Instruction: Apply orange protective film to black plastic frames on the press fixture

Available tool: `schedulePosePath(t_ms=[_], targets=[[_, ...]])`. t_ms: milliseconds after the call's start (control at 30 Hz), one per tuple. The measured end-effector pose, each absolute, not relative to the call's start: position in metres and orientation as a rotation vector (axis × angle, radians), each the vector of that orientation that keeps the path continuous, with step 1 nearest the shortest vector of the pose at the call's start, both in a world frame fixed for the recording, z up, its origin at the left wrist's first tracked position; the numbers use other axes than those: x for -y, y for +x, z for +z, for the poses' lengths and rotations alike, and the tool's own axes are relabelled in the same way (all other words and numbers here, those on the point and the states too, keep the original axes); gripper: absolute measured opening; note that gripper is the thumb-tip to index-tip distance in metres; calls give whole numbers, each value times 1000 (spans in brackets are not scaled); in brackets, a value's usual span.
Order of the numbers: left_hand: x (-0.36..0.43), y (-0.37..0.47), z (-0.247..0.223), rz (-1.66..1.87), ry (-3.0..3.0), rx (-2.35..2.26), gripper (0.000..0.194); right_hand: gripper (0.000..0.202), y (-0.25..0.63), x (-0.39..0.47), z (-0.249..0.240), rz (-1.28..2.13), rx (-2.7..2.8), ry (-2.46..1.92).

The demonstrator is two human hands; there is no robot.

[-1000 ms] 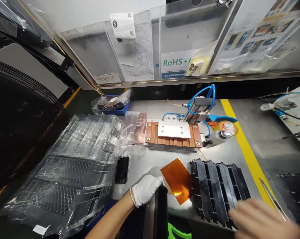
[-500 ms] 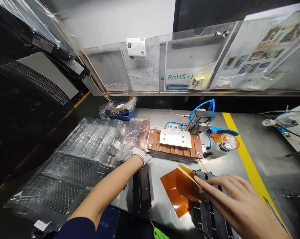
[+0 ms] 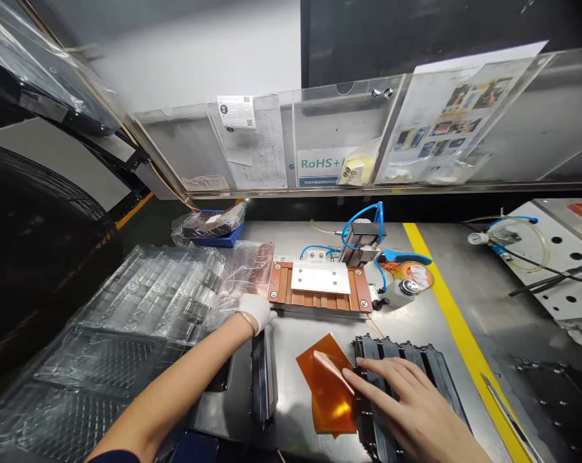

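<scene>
My left hand (image 3: pixel 254 312), in a white glove, is closed around the far end of a long black plastic part (image 3: pixel 263 379), which stands tilted on its edge; the fingertips are partly hidden. My right hand (image 3: pixel 411 399) is bare, with its fingers stretched out over a row of black ribbed parts (image 3: pixel 433 370). One fingertip reaches the edge of the orange translucent film sheets (image 3: pixel 332 392), which overlap at an angle on the metal table. Beyond the hands sits a brown fixture (image 3: pixel 283 283) with a white plate (image 3: pixel 320 278) on top.
Clear plastic trays (image 3: pixel 150 289) in film fill the left side. Behind the fixture stands a pneumatic cylinder (image 3: pixel 363 235) with blue hoses. A metal bottle (image 3: pixel 401 290) and a tape roll (image 3: pixel 418 275) are at its right. Tweezers (image 3: pixel 505 411) lie by the yellow stripe (image 3: pixel 445 302).
The raised, curled orange film has come down over the other sheet, and my right hand's fingers now spread across the black parts. The black part under my left hand has turned onto its edge.
</scene>
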State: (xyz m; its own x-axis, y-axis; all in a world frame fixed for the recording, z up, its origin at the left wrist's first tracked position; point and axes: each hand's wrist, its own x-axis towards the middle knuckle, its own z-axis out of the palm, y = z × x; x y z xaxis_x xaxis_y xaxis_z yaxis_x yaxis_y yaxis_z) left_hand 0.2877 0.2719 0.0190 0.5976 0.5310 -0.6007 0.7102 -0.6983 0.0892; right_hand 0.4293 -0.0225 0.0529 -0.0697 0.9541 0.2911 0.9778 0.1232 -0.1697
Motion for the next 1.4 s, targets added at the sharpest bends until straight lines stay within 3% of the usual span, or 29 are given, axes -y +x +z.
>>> schedulePosePath(t_ms=[133,267,467,633,733,967,1067,1200,1400], targets=[[-246,286,58,-578,2222,-511,36,57,428,18,57,-99,2097,-1813],[-224,287,74,-618,1772,-212,35,58,427,6,61,-138,2100,-1776],[-217,287,72,-540,1744,-365,23,64,422,9,58,-197,2127,-1753],[-225,268,72,-215,2076,-644,16,59,439,26,17,342,1334,-1993],[-231,258,71,-28,1986,-776,17,50,476,14,-15,730,773,-2178],[-232,253,53,264,1814,-878,24,65,538,-41,-58,731,522,-2208],[-235,255,42,375,1653,-985,33,71,514,-46,-50,837,473,-2112],[-239,266,34,443,1446,-1047,39,80,458,-48,-27,1252,377,-1789],[-244,282,24,436,1382,-1097,45,46,430,-58,-3,1259,-121,-1292]])
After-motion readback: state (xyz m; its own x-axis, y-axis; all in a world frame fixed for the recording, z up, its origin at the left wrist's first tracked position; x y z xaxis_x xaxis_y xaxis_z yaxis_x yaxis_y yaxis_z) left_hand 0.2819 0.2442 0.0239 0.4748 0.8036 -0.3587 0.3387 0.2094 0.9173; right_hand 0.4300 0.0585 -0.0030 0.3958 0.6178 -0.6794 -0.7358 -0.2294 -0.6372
